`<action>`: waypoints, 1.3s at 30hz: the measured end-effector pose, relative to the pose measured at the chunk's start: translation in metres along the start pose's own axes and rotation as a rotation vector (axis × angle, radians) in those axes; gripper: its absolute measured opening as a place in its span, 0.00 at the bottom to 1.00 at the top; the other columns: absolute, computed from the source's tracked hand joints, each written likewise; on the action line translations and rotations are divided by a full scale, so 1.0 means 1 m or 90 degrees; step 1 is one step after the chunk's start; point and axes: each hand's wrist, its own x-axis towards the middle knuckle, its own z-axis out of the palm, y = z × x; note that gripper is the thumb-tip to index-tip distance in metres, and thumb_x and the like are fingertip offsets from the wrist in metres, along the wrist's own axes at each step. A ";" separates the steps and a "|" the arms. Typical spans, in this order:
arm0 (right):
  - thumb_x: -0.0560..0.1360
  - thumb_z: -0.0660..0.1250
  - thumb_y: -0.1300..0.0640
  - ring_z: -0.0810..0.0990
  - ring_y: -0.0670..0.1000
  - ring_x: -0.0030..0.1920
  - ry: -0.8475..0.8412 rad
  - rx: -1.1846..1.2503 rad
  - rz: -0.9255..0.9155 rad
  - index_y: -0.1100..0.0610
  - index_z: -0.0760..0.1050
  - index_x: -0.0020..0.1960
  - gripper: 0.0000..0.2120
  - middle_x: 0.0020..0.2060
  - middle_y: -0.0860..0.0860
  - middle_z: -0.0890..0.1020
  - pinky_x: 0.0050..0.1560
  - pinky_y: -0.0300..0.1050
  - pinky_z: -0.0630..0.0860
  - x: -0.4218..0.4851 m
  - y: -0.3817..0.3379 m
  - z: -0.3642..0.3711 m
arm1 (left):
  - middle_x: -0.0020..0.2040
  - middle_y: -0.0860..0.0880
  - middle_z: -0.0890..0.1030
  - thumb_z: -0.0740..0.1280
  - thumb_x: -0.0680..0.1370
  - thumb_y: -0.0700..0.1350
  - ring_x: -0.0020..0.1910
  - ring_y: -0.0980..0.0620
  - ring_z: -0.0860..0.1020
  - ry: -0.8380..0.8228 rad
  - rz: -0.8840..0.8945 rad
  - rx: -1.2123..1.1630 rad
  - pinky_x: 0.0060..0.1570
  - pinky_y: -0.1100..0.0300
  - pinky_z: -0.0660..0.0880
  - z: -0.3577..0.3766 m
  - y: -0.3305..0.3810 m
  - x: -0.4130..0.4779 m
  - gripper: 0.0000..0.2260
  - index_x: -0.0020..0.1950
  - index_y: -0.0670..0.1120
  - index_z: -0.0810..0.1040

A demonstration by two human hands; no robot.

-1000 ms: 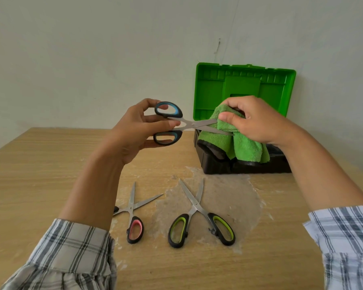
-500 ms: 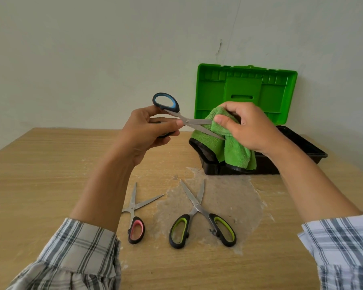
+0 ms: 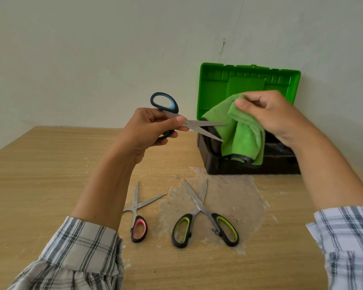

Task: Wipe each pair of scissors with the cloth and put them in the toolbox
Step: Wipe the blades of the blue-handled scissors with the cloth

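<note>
I see the black-and-blue-handled steel scissors [image 3: 194, 124] pinched near the pivot by the left hand [image 3: 149, 128], blades parted, tips reaching the edge of the fluffy green cloth [image 3: 241, 135] bunched in the right hand's [image 3: 275, 116] curled fingers. Behind both hands the black toolbox with a green lid [image 3: 218, 166] stands open. Below the left hand, pink-handled scissors [image 3: 137, 218] and lime-handled scissors [image 3: 201, 212] lie open on the wooden table [image 3: 40, 164].

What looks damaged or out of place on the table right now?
The table has a rough, pale patch where the surface layer looks peeled away, just in front of the toolbox. The green-handled scissors lie open on it. Nothing else stands out.
</note>
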 end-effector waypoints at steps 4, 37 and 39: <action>0.79 0.68 0.53 0.82 0.45 0.58 0.068 -0.055 -0.050 0.51 0.79 0.64 0.15 0.55 0.45 0.84 0.66 0.52 0.76 0.004 -0.014 -0.017 | 0.45 0.49 0.87 0.71 0.76 0.47 0.37 0.58 0.80 -0.010 0.001 0.011 0.33 0.67 0.74 -0.001 0.001 0.000 0.07 0.52 0.47 0.85; 0.74 0.74 0.54 0.84 0.45 0.46 -0.097 -0.168 -0.187 0.55 0.77 0.48 0.08 0.42 0.46 0.85 0.54 0.53 0.79 -0.004 -0.035 0.058 | 0.37 0.48 0.84 0.73 0.74 0.42 0.32 0.58 0.81 0.048 0.066 -0.002 0.29 0.68 0.73 0.008 0.001 0.000 0.03 0.46 0.46 0.81; 0.74 0.75 0.55 0.84 0.45 0.46 -0.108 -0.145 -0.170 0.54 0.77 0.48 0.07 0.42 0.46 0.85 0.55 0.56 0.78 -0.005 -0.032 0.056 | 0.36 0.49 0.84 0.73 0.74 0.42 0.31 0.57 0.81 0.041 0.064 -0.001 0.29 0.68 0.73 0.010 0.001 0.000 0.03 0.46 0.46 0.81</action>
